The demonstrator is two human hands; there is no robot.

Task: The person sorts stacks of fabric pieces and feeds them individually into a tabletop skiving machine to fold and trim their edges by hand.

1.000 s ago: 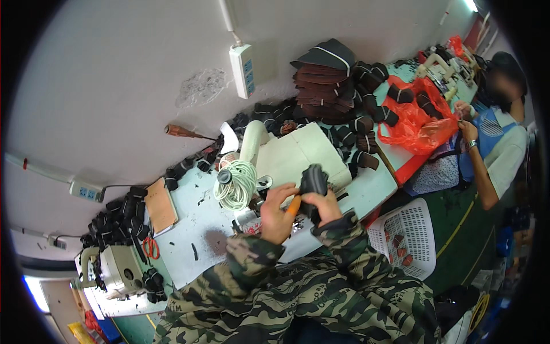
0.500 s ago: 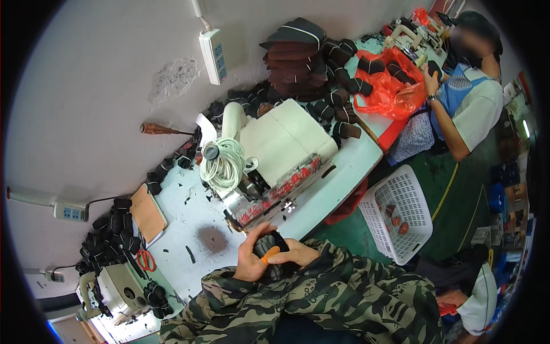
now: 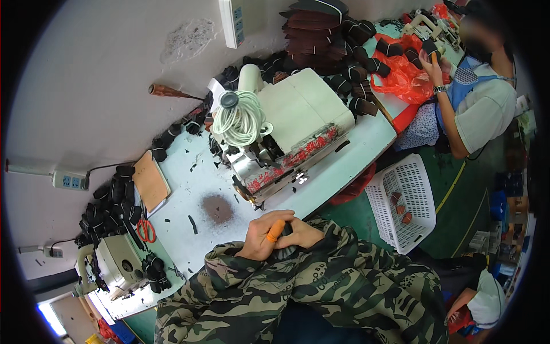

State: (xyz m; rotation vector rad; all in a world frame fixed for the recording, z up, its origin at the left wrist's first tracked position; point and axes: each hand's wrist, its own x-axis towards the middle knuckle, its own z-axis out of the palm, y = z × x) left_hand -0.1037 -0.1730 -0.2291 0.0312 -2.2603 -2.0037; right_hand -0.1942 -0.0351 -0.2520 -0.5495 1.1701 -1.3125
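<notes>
My left hand (image 3: 260, 235) and my right hand (image 3: 305, 235) are close together near the table's front edge. Both are closed around a dark bundle (image 3: 285, 253) of black and grey layered pieces, mostly hidden by my fingers. An orange finger cover (image 3: 275, 230) sits on a digit between the two hands; which hand wears it is hard to tell. Just beyond my hands stands a white sewing machine (image 3: 306, 103) with worn red patches on its near side. A coil of pale cord (image 3: 239, 120) rests on it.
Dark bundles (image 3: 117, 198) line the wall, near red-handled scissors (image 3: 146, 230) and a brown board (image 3: 152, 184). A second machine (image 3: 117, 264) stands at left. On the right are a white basket (image 3: 404, 200), a red plastic bag (image 3: 409, 80) and a co-worker (image 3: 481, 103) holding a dark piece.
My fingers have closed further over the dark bundle, covering more of it. The view has shifted, so the machine sits higher and further right. The co-worker's hands have lifted a dark piece.
</notes>
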